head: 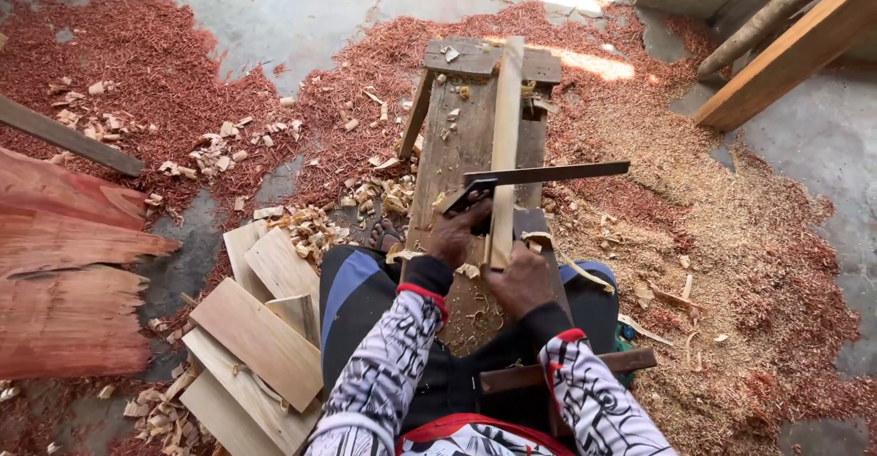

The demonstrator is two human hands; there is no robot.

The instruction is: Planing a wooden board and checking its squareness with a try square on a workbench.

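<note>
I sit astride a low wooden bench [461, 141]. A pale wooden slat [505, 136] lies lengthwise along its top. A dark metal try square [548, 174] lies across the slat, its blade pointing right. My left hand [459, 232] presses the square's stock against the slat's left edge. My right hand [519, 282] grips the near end of the slat; whether it also holds a small marking tool is hidden by the fingers.
Cut pale boards [260, 337] are piled at my left knee. Reddish slabs [68, 264] lie at far left. Red sawdust and wood chips [311, 223] cover the concrete floor. Long timbers [790, 54] lean at the upper right. A dark stick [630, 362] lies by my right leg.
</note>
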